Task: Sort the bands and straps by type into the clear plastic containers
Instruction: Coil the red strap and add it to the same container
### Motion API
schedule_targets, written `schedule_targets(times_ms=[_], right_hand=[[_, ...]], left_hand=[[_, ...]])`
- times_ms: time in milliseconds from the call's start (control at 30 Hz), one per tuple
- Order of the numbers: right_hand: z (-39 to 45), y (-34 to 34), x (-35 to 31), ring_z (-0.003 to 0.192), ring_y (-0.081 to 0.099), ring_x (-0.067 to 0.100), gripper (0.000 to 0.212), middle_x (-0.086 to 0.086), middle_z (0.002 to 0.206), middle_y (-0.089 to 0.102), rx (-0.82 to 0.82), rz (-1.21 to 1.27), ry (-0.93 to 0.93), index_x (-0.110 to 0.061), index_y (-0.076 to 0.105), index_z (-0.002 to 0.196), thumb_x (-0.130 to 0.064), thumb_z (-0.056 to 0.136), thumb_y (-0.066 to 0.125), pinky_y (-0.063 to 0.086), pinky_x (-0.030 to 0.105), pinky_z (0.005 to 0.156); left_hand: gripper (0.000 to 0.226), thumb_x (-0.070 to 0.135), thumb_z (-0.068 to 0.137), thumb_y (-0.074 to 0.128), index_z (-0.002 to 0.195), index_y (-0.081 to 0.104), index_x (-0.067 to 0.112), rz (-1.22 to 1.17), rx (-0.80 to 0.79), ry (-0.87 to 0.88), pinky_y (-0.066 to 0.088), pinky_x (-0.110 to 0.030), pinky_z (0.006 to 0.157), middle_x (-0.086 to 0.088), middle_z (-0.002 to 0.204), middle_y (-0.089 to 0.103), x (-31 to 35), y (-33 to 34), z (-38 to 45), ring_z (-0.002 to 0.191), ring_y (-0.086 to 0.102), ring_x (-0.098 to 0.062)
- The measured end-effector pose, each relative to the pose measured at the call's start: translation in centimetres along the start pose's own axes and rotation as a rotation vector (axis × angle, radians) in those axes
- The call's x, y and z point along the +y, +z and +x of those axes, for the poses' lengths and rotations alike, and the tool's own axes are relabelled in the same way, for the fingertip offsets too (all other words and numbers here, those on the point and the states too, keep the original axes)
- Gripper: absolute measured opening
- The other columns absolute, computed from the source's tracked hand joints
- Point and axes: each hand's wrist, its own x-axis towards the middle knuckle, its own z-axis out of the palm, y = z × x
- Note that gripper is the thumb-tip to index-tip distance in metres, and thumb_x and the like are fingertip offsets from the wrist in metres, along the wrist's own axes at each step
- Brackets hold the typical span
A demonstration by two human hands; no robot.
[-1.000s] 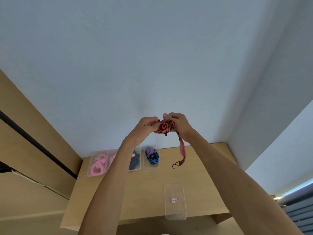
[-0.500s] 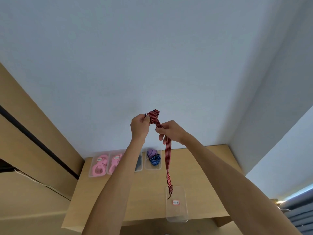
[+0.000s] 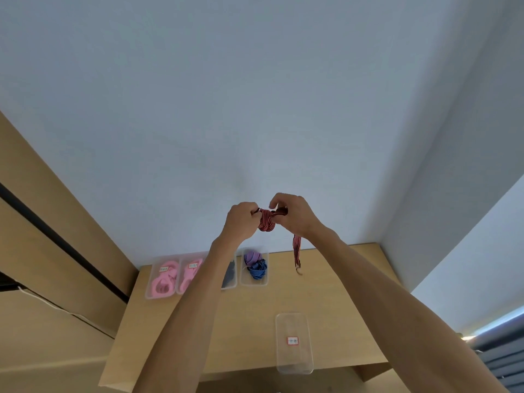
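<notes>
Both hands, left (image 3: pixel 240 220) and right (image 3: pixel 295 214), pinched the red strap (image 3: pixel 266 221) bunched above the worktop (image 3: pixel 334 293); boxes at 10 o'clock (image 3: pixel 253 269) held bands, the 6 o'clock box (image 3: pixel 294 343) sat empty.

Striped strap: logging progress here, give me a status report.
Left hand and right hand both grip the strap, bundled above the table. Tail hanging free. Empty box waiting near edge. Nothing in the way.
</notes>
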Motion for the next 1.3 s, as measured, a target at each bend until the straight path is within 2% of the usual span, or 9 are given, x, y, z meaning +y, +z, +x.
schedule_targets(times_ms=[167,367,567,700,800,933,1067,1167,1300], right_hand=[[-0.1,0.0,0.5,0.082,0.063,0.018,0.015,0.009,0.09,0.068,0.015,0.131,-0.042,-0.006,0.075,0.093,0.002,0.086,0.065,0.052,0.026,0.074],[0.4,-1.7,0.5,0.078,0.065,0.005,0.013,-0.002,0.086,0.072,-0.032,0.313,0.004,-0.005,0.077,0.099,-0.004,0.091,0.066,0.051,0.017,0.071],[0.0,-1.9,0.5,0.073,0.062,0.025,0.015,0.012,0.081,0.069,-0.047,0.659,0.143,0.002,0.072,0.098,-0.005,0.097,0.059,0.05,0.033,0.065],[0.2,-0.9,0.1,0.073,0.054,0.026,0.034,0.018,0.085,0.064,-0.105,0.662,0.234,-0.007,0.074,0.096,0.009,0.09,0.044,0.05,0.03,0.058],[0.7,-0.5,-0.3,0.065,0.05,0.019,0.03,0.014,0.079,0.06,-0.112,0.706,0.276,-0.006,0.073,0.096,0.002,0.094,0.044,0.05,0.03,0.055],[1.1,-0.3,-0.1,0.058,0.053,0.018,0.032,0.01,0.074,0.064,-0.136,0.678,0.3,-0.005,0.07,0.088,-0.004,0.096,0.039,0.051,0.03,0.053],[0.9,-0.3,0.8,0.057,0.054,0.019,0.034,0.008,0.07,0.066,-0.231,0.627,0.338,-0.005,0.068,0.098,-0.024,0.105,0.041,0.05,0.029,0.054],[0.9,0.0,1.3,0.053,0.053,0.018,0.036,0.007,0.065,0.064,-0.201,0.521,0.338,-0.003,0.07,0.098,-0.03,0.103,0.046,0.049,0.028,0.055],[1.1,0.2,1.4,0.052,0.061,0.019,0.026,0.01,0.061,0.067,-0.186,0.419,0.338,0.004,0.07,0.089,-0.017,0.093,0.056,0.054,0.03,0.064]], left_hand=[[0.026,0.004,0.092,0.053,0.066,0.05,0.002,-0.101,-0.196,-0.012,0.031,-0.031,0.058,-0.012,0.068,0.046,0.3,-0.5,0.9,0.062,0.041,-0.022],[0.026,-0.001,0.097,0.052,0.072,0.056,0.003,-0.501,-0.432,0.019,0.038,-0.025,0.062,-0.007,0.067,0.051,-0.2,-1.2,0.4,0.063,0.045,-0.015],[0.015,0.004,0.094,0.054,0.085,0.06,-0.006,-0.883,-0.534,0.122,0.038,-0.024,0.062,-0.007,0.07,0.051,0.7,-1.4,0.0,0.063,0.046,-0.015],[0.024,-0.002,0.094,0.053,0.077,0.067,0.007,-1.026,-0.448,0.069,0.043,-0.023,0.062,-0.002,0.07,0.058,0.6,-0.6,0.0,0.066,0.052,-0.013],[0.035,-0.006,0.098,0.046,0.077,0.068,0.011,-1.096,-0.318,-0.005,0.045,-0.023,0.063,0.0,0.07,0.062,0.7,0.1,0.1,0.065,0.054,-0.011],[0.017,0.001,0.097,0.051,0.084,0.061,-0.001,-1.052,-0.216,-0.007,0.046,-0.026,0.062,-0.01,0.07,0.058,1.5,0.0,0.5,0.063,0.053,-0.018],[0.021,-0.001,0.098,0.052,0.079,0.062,0.001,-1.075,-0.054,-0.115,0.047,-0.026,0.062,-0.006,0.066,0.056,1.5,0.2,1.1,0.058,0.051,-0.014],[0.019,-0.002,0.098,0.052,0.083,0.064,-0.001,-0.991,0.068,-0.227,0.046,-0.025,0.062,-0.009,0.069,0.056,1.1,1.0,1.3,0.06,0.049,-0.015],[0.019,0.004,0.096,0.054,0.085,0.068,-0.003,-0.797,0.209,-0.288,0.048,-0.016,0.053,-0.009,0.074,0.065,1.0,1.9,1.3,0.061,0.057,-0.013]])
